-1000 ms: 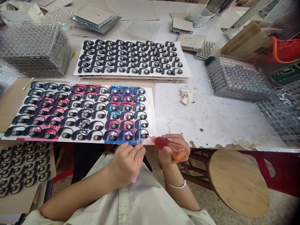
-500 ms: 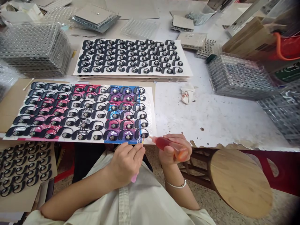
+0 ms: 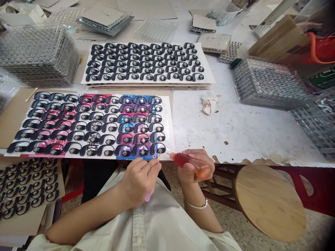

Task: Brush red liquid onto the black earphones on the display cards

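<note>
My left hand (image 3: 141, 177) is closed around a thin pink-handled tool (image 3: 148, 196), its yellowish front end by the near right corner of a sheet. The tool's exact kind is hidden by my fingers. In my right hand (image 3: 186, 174) lies a small squeeze bottle (image 3: 192, 166) of red liquid, tilted with its narrow nozzle pointing left. Both tips are close to the black hook-shaped piece (image 3: 158, 147) with a round metal centre at that corner; contact cannot be made out. Rows of such pieces cover the white sheet (image 3: 169, 139), which has colourful printing underneath.
Behind lies a second board (image 3: 205, 62) of black pieces. Stacked clear trays (image 3: 39, 55) stand at left, more trays (image 3: 272, 83) at right. Crumpled tissue (image 3: 209, 104) rests on the table. A round wooden stool (image 3: 270, 202) and a lower board (image 3: 26, 223) flank me.
My left hand and the pink-handled tool have shifted slightly left. The right hand with the squeeze bottle stays almost in place.
</note>
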Tool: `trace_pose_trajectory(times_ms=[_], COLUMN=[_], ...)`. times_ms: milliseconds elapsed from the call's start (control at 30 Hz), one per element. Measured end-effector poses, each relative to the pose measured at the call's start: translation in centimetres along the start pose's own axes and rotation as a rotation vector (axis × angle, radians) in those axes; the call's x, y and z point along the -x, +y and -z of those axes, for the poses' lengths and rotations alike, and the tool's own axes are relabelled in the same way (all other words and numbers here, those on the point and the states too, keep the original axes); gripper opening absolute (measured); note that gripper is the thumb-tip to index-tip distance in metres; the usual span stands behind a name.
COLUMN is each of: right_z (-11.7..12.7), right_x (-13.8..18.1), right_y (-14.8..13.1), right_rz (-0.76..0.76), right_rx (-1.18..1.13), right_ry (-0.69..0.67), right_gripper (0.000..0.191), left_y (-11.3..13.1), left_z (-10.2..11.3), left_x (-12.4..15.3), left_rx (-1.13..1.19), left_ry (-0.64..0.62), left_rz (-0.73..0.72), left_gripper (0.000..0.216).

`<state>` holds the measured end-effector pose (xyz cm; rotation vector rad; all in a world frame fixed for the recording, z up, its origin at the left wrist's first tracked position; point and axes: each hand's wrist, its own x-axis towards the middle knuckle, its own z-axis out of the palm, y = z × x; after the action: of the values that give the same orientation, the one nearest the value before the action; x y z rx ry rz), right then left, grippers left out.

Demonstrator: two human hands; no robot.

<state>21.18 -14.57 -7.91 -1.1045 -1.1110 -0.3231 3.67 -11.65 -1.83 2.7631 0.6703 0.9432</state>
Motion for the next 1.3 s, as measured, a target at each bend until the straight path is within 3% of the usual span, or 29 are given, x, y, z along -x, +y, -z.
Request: trace_pose_trajectory(times_ms=[600,867,1300], right_z=[-0.1,0.1,0.0], right_x=[0.0,0.1,-0.4], right_y=[0.2,0.0,-0.2], right_rz=[-0.013,-0.046,-0.219], right_rx=[-0.001,-0.048,-0.106], right_ry=[0.023,0.007,-0.025], right_gripper=[0.024,0.023,0.021], left_y=[-0.7,-1.7,-3.6], left_z=[0.2,0.4,1.0], left_x=[0.2,0.2,-0.7], left_rx=[0.126,0.292,0.523], left_ry=[-0.015,-0.046,-0.1], left_rz=[0.036,0.094,0.164], left_gripper=[0.018,0.018,0.015])
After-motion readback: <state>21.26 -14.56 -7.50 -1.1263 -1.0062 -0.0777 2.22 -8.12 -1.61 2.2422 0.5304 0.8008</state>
